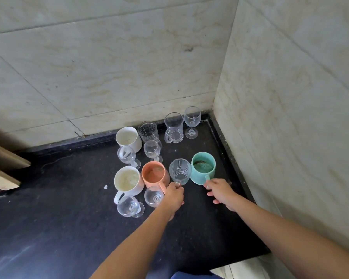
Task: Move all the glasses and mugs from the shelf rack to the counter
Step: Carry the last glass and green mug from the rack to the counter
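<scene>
Several glasses and mugs stand on the black counter (58,218) in the corner. My left hand (174,197) grips the base of a clear patterned glass (179,171), which stands between an orange mug (155,175) and a teal mug (203,168). My right hand (221,192) pinches the teal mug's handle. Two white mugs (127,179) (128,137), several small stemmed glasses (129,206) (154,196), a glass mug (173,127) and a wine glass (192,121) stand around them.
Marble tiled walls (290,97) close the counter at the back and on the right. A wooden edge (2,160) juts in at the left. The counter's front edge (240,260) lies at the lower right, with pale floor beyond.
</scene>
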The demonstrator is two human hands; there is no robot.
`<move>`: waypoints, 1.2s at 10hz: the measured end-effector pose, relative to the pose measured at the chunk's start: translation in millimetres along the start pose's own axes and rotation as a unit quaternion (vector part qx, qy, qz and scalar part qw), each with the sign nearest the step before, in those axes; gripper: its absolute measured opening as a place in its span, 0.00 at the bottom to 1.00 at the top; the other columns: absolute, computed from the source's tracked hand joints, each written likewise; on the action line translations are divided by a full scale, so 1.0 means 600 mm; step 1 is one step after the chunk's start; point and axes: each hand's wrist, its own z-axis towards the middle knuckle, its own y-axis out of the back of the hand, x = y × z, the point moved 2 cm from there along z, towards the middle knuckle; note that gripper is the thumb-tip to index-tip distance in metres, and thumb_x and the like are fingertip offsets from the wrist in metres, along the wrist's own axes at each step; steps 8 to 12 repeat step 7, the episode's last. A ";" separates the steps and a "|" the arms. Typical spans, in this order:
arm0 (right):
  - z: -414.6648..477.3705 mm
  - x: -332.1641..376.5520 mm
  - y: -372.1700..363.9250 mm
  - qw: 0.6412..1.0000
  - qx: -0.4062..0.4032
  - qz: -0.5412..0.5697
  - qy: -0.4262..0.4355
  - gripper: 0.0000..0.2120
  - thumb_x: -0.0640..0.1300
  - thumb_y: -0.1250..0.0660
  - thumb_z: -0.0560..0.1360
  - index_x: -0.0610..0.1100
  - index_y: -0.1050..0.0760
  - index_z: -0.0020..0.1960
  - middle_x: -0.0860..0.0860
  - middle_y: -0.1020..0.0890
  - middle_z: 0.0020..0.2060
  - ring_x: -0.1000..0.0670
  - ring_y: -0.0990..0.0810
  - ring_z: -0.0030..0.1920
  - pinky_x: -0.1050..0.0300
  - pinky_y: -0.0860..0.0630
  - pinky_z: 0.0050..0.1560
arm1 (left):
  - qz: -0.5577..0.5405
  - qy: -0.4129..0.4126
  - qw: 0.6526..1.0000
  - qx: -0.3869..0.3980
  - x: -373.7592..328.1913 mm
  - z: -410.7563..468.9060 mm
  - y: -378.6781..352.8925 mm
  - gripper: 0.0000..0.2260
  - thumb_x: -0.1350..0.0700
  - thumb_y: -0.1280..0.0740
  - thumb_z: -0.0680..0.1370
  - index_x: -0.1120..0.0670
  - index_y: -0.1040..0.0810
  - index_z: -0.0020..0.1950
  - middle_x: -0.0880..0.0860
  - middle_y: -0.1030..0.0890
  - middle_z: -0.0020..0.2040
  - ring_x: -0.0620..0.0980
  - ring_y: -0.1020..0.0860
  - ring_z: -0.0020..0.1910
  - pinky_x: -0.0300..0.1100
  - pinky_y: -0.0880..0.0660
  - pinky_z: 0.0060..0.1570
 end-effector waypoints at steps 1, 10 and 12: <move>-0.009 -0.005 -0.001 0.999 0.000 -0.034 0.011 0.07 0.45 0.41 0.80 0.49 0.23 0.49 0.48 0.20 0.55 0.49 0.19 0.49 0.57 0.25 0.37 | 0.034 -0.008 0.999 0.022 0.000 -0.019 0.004 0.11 0.58 0.41 0.78 0.56 0.33 0.60 0.53 0.29 0.45 0.48 0.29 0.41 0.46 0.27 0.44; -0.064 0.038 0.001 0.998 -0.017 -0.052 0.044 0.09 0.44 0.38 0.78 0.49 0.23 0.57 0.50 0.21 0.52 0.49 0.20 0.49 0.59 0.25 0.37 | 0.066 -0.083 0.991 0.078 -0.026 -0.097 0.079 0.11 0.59 0.37 0.79 0.54 0.30 0.61 0.52 0.25 0.43 0.48 0.26 0.39 0.37 0.28 0.36; -0.064 0.038 0.001 0.998 -0.017 -0.052 0.044 0.09 0.44 0.38 0.78 0.49 0.23 0.57 0.50 0.21 0.52 0.49 0.20 0.49 0.59 0.25 0.37 | 0.066 -0.083 0.991 0.078 -0.026 -0.097 0.079 0.11 0.59 0.37 0.79 0.54 0.30 0.61 0.52 0.25 0.43 0.48 0.26 0.39 0.37 0.28 0.36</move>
